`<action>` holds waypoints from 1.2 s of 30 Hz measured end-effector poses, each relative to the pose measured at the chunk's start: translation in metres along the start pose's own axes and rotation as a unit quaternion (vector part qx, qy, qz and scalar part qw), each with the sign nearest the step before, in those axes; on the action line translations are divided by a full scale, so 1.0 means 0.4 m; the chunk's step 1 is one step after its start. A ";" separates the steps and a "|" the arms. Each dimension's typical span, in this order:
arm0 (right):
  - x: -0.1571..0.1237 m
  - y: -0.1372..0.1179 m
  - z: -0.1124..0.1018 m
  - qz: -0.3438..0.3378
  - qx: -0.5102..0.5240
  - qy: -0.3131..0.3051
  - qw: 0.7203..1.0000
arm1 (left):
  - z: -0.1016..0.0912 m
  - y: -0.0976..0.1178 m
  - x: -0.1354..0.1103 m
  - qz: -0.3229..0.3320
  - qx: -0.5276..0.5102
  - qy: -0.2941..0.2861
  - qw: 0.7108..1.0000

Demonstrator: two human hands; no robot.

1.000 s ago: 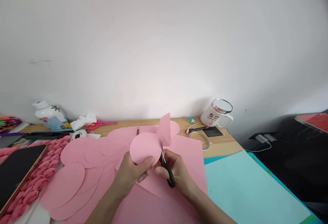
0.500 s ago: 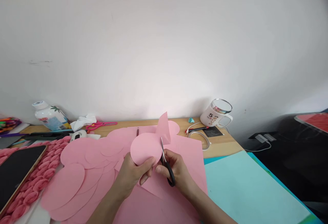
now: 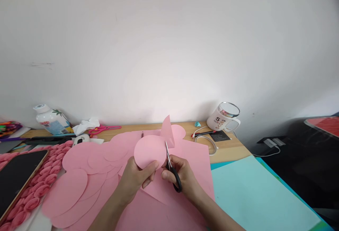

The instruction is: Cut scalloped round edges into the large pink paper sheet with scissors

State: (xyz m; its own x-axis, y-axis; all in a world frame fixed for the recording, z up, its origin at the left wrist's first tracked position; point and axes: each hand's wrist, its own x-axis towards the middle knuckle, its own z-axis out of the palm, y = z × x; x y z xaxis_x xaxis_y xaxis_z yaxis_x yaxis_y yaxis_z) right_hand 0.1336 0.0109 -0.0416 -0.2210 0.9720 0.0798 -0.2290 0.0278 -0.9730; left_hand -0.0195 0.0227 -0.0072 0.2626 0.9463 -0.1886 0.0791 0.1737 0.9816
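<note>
My left hand pinches a round piece of pink paper between thumb and fingers, holding it above the desk. In my right hand is a pair of black-handled scissors, with fingers in the loops. The blades point up and meet the right edge of the circle, where a pink offcut stands up beyond them, seemingly still joined to it. Below both hands lie larger pink sheets. To the left, several pink paper circles overlap in a spread pile.
A white mug, a coiled cable and a black card stand at the back right. Light blue paper covers the right side. Pink scissors, a white bottle and a phone lie left.
The paper circle and its upright offcut have shifted slightly left in my left hand. The scissors stay at the circle's right edge, nearly unmoved.
</note>
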 end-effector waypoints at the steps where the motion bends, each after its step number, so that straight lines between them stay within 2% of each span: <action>1: -0.001 -0.001 0.001 0.003 -0.004 0.002 1.000 | 0.001 0.002 0.000 -0.002 0.001 0.003 1.000; 9: -0.002 -0.009 0.002 0.025 -0.026 0.008 0.999 | -0.002 0.008 -0.002 -0.016 0.001 0.014 1.000; 16: -0.003 -0.010 0.006 0.028 -0.025 0.007 0.999 | -0.001 -0.002 0.003 0.025 -0.008 -0.007 1.000; 23: -0.005 -0.010 0.008 0.018 0.009 -0.033 0.999 | 0.000 -0.006 0.004 -0.019 0.007 0.065 0.998; 28: -0.004 -0.013 0.003 0.007 -0.005 -0.035 0.999 | 0.003 0.001 0.001 -0.026 0.033 0.054 0.998; 36: -0.003 -0.007 0.001 0.010 -0.023 -0.038 0.999 | 0.004 0.002 0.000 -0.020 0.003 0.031 0.999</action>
State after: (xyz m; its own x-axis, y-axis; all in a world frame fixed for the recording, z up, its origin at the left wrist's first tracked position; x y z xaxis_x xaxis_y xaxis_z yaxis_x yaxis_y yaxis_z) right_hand 0.1344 0.0096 -0.0389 -0.2966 0.9520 0.0754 -0.1801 0.0217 -0.9834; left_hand -0.0177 0.0224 -0.0063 0.1994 0.9534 -0.2263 0.0953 0.2110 0.9728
